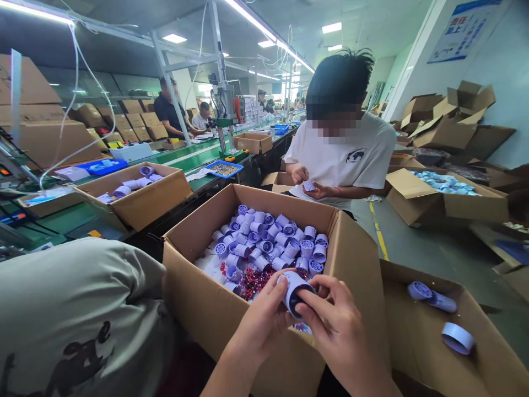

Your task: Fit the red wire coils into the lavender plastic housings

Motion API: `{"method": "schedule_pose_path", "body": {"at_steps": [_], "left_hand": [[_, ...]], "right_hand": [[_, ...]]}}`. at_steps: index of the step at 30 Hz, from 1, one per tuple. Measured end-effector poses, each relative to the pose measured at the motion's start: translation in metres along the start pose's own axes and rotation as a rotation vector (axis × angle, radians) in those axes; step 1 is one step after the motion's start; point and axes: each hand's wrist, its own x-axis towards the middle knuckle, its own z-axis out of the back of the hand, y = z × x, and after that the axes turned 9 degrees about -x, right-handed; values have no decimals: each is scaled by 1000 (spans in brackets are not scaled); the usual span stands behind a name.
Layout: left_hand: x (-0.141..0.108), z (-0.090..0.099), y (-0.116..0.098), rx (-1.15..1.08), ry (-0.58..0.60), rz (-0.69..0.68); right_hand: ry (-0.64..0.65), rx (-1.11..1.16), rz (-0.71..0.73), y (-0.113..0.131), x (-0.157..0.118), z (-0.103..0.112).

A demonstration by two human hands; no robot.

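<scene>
Fingers (324, 304) on smooth, hollow plastic cylinder (292, 282)

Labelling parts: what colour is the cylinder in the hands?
The cylinder is pale lavender, clearest in the head view.

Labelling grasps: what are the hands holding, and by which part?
A purple cup. The left hand holds its outer wall; the right hand is at the open end, a finger reaching inside. Whether the right also grips can't be told.
</scene>
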Motion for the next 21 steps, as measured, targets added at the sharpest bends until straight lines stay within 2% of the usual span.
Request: {"method": "schedule_pose_path", "body": {"at_steps": [5, 9, 12, 16, 19, 21], "left_hand": [[-1, -2, 0, 6, -3, -5], [-1, -2, -1, 44, -2, -8], [-1, 0, -2, 102, 21, -9], [0, 3, -4, 207, 32, -4], [2, 3, -5, 273, 24, -22], [4, 4, -5, 289, 16, -38]], "right_hand": [[-2, 131, -76, 0, 1, 1], [17, 188, -291, 2, 2, 0], [166, 266, -420, 3, 7, 3], [394, 336, -446, 5, 20, 11], [483, 301, -464, 8, 27, 13], [487, 292, -466, 9, 28, 10]]}}
